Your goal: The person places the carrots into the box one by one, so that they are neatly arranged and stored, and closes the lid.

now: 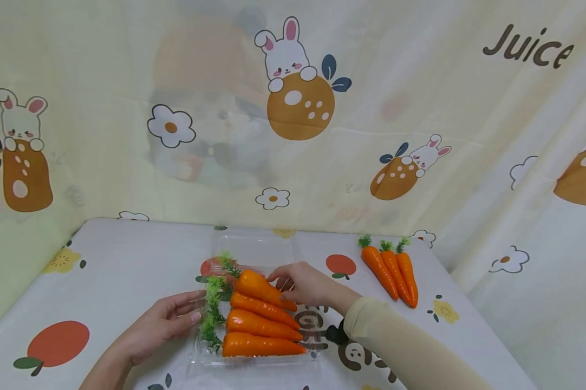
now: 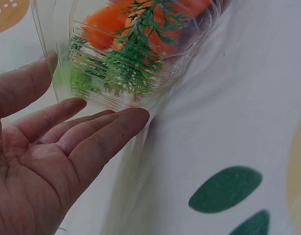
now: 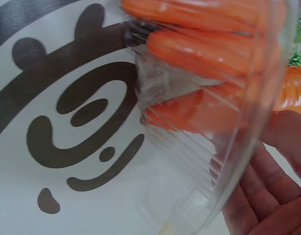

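Observation:
A clear plastic clamshell box (image 1: pixel 254 361) sits on the table with several orange carrots (image 1: pixel 264 323) in it, lying side by side, leafy green tops (image 1: pixel 214 303) to the left. My right hand (image 1: pixel 307 283) reaches over the far side and holds the rearmost carrot (image 1: pixel 256 284) between thumb and fingers. In the right wrist view that carrot (image 3: pixel 199 108) shows through the box wall, the thumb against it. My left hand (image 1: pixel 165 318) is at the box's left side, fingers extended. In the left wrist view its fingertips (image 2: pixel 133 116) lie at the ribbed wall, below the greens.
The box's transparent lid (image 1: pixel 256 246) lies folded back behind it. Three more carrots (image 1: pixel 392 273) with green tops lie together at the right rear of the table. A patterned cloth covers the table (image 1: pixel 127 254), and a printed curtain (image 1: pixel 215 179) hangs behind it.

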`<state>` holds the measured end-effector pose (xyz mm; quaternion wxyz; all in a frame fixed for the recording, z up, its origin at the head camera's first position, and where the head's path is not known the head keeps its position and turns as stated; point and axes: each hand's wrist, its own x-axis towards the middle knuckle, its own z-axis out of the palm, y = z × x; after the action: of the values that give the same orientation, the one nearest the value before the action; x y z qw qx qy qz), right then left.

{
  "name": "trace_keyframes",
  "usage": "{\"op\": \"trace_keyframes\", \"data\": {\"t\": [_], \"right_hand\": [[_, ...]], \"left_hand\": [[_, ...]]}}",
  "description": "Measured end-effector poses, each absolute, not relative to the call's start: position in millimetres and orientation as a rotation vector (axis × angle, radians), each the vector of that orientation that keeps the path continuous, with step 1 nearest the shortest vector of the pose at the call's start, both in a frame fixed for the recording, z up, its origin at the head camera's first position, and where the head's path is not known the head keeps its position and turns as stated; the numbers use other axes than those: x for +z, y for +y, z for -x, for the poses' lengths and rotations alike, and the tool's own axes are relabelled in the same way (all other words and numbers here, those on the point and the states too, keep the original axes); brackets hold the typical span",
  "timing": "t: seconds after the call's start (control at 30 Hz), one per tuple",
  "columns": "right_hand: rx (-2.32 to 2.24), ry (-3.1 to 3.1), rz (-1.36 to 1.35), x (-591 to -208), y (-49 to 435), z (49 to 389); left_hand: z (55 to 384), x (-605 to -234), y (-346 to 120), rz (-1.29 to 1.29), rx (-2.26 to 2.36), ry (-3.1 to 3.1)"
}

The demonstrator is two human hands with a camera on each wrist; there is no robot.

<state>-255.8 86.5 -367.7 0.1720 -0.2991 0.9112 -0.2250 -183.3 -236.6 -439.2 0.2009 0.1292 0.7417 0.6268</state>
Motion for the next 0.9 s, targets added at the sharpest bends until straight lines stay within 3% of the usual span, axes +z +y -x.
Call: {"op": "trace_keyframes", "data": {"t": [0.9], "right_hand": [[-0.643, 2.598, 0.830, -363.2, 96.3, 254.9]], "left_hand": [[183.8, -436.6, -236.3, -0.354, 1.729, 2.084]]}}
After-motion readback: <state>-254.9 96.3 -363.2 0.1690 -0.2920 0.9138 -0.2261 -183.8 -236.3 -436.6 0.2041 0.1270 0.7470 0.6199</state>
